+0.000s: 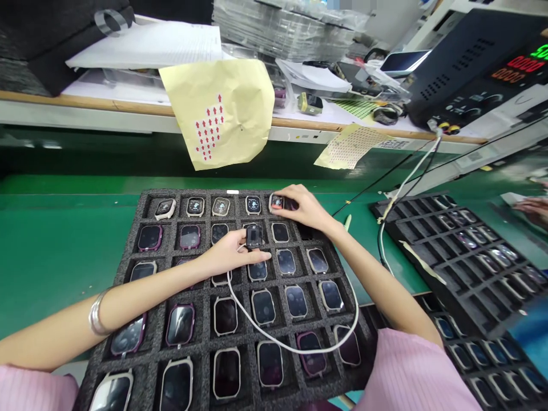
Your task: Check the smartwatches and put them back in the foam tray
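Note:
A dark grey foam tray [188,359] fills the middle of the bench, with smartwatch bodies without straps in its square pockets. My left hand [231,251] is closed on a small black square piece [254,236] over the second row. A white cable [295,349] runs from near that hand and loops across the tray. At the top right of the tray, my right hand [303,206] grips a smartwatch [276,202] whose screen is lit, partly covered by the fingers. Beside it, another lit smartwatch [253,205] rests in its pocket.
More foam trays of watches [466,245] lie to the right, near another person's hand [533,208]. A shelf [128,105] behind carries papers and plastic packaging. Yellow sticker sheets [252,108] hang from its edge. A power supply [471,68] with lit digits stands at the right.

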Tool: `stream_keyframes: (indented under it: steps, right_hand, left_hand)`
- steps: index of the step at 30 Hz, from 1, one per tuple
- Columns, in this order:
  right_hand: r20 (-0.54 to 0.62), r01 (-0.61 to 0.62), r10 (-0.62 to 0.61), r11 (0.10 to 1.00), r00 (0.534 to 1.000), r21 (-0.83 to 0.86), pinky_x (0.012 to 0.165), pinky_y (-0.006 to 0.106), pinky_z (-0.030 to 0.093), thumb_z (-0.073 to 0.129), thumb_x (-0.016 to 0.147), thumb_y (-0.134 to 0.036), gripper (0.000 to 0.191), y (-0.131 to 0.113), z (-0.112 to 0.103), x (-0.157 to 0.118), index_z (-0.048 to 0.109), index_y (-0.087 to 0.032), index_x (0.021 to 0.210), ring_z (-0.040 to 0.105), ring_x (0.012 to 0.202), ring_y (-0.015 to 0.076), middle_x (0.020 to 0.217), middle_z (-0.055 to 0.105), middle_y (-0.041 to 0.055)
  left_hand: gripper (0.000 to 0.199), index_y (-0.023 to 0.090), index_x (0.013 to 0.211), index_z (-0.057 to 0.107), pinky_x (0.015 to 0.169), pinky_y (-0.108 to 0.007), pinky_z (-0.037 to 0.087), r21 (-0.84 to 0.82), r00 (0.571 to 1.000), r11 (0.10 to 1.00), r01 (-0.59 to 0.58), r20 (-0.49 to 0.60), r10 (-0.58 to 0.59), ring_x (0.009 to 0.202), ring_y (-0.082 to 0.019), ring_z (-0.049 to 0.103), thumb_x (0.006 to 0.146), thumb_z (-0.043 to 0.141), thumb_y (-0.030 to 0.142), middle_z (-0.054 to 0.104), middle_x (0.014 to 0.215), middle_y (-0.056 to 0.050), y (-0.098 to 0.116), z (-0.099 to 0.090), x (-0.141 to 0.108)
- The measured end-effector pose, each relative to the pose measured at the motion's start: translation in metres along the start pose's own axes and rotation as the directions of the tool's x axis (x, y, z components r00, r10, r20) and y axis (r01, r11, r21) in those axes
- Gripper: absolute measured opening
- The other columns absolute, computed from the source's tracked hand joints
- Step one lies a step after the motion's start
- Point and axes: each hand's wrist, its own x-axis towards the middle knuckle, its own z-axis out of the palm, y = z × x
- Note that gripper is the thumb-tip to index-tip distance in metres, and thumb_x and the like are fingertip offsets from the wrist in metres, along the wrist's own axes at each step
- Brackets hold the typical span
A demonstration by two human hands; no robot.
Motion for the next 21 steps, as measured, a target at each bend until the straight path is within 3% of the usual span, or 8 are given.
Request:
stream_keyframes:
  steps: [3, 7, 10, 13, 15, 17, 20, 21]
  right_hand:
    - [0.103, 0.045, -0.036, 0.995, 0.994, -0.094, 0.09, 0.05, 0.046, 0.067, 0.085, -0.041, 0.042, 0.014, -0.014, -0.002, 0.064, -0.019, 0.12, 0.057, 0.104, 0.0307, 0.112, 0.063, 0.0125]
    - [0.244, 0.025, 0.031, 0.974, 0.969, -0.225, 0.089, 0.051, 0.048, 0.067, 0.084, -0.04, 0.037, 0.033, -0.036, -0.009, 0.068, -0.016, 0.113, 0.057, 0.103, 0.0327, 0.112, 0.059, 0.0146]
    - [0.336, 0.006, 0.073, 0.973, 0.939, -0.229, 0.087, 0.048, 0.051, 0.071, 0.08, -0.04, 0.042, 0.048, -0.038, -0.01, 0.069, -0.013, 0.112, 0.058, 0.102, 0.0322, 0.11, 0.055, 0.015]
    - [0.346, 0.045, 0.052, 0.963, 0.937, -0.266, 0.082, 0.047, 0.053, 0.072, 0.078, -0.041, 0.04, 0.054, -0.035, -0.008, 0.069, -0.014, 0.108, 0.059, 0.098, 0.0317, 0.108, 0.054, 0.0143]
    - [0.306, 0.063, 0.033, 0.952, 0.951, -0.299, 0.078, 0.048, 0.054, 0.072, 0.078, -0.042, 0.037, 0.049, -0.036, -0.007, 0.07, -0.013, 0.101, 0.061, 0.092, 0.0318, 0.106, 0.056, 0.0147]
    - [0.172, 0.046, 0.002, 0.96, 0.985, -0.276, 0.079, 0.048, 0.053, 0.071, 0.079, -0.044, 0.035, 0.035, -0.038, -0.008, 0.07, -0.013, 0.095, 0.062, 0.09, 0.0312, 0.105, 0.06, 0.0146]
    - [-0.081, 0.04, -0.046, 0.997, 0.996, -0.068, 0.084, 0.044, 0.053, 0.073, 0.079, -0.044, 0.031, -0.003, -0.036, -0.016, 0.067, -0.017, 0.094, 0.064, 0.092, 0.0279, 0.102, 0.065, 0.0113]
    - [-0.108, 0.063, -0.061, 0.998, 0.992, 0.019, 0.085, 0.043, 0.053, 0.074, 0.079, -0.042, 0.03, -0.019, -0.031, -0.018, 0.066, -0.018, 0.096, 0.065, 0.092, 0.0267, 0.101, 0.066, 0.0101]
  left_hand:
    - [0.039, 0.014, 0.096, 0.063, 0.059, -0.027, 0.046, -0.023, 1.0, 1.0, 0.0, -0.01, 0.0, 0.065, -0.014, 0.059, 0.069, 0.077, 0.038, 0.067, 0.082, -0.003, -0.001, 0.0, 0.001]
    - [0.037, 0.013, 0.094, 0.062, 0.058, -0.025, 0.045, -0.025, 1.0, 1.0, 0.007, -0.011, -0.007, 0.065, -0.013, 0.059, 0.069, 0.077, 0.036, 0.067, 0.085, -0.003, -0.003, 0.0, 0.001]
    - [0.034, 0.012, 0.095, 0.061, 0.056, -0.023, 0.04, -0.008, 1.0, 1.0, 0.029, 0.0, -0.029, 0.061, -0.009, 0.054, 0.072, 0.075, 0.034, 0.067, 0.09, -0.004, -0.003, -0.001, 0.001]
    - [0.027, 0.011, 0.092, 0.06, 0.053, -0.021, 0.035, 0.015, 0.999, 0.999, 0.048, 0.001, -0.048, 0.054, -0.006, 0.045, 0.074, 0.072, 0.026, 0.066, 0.087, -0.003, 0.002, -0.001, 0.0]
    - [0.023, 0.01, 0.09, 0.061, 0.054, -0.021, 0.034, 0.016, 0.999, 0.999, 0.052, 0.002, -0.052, 0.054, -0.005, 0.043, 0.073, 0.071, 0.022, 0.066, 0.086, -0.003, 0.007, -0.001, -0.001]
    - [0.021, 0.01, 0.088, 0.061, 0.055, -0.021, 0.035, 0.014, 0.998, 0.998, 0.054, 0.013, -0.054, 0.054, -0.005, 0.044, 0.073, 0.071, 0.019, 0.066, 0.086, -0.003, 0.012, -0.001, -0.003]
    - [0.022, 0.01, 0.087, 0.06, 0.056, -0.021, 0.035, 0.013, 0.997, 0.997, 0.07, 0.034, -0.071, 0.055, -0.005, 0.044, 0.071, 0.073, 0.018, 0.066, 0.086, -0.003, 0.014, -0.002, -0.003]
    - [0.024, 0.011, 0.088, 0.06, 0.056, -0.021, 0.035, 0.014, 0.997, 0.997, 0.072, 0.039, -0.073, 0.055, -0.005, 0.044, 0.07, 0.073, 0.018, 0.066, 0.086, -0.003, 0.013, -0.002, -0.003]
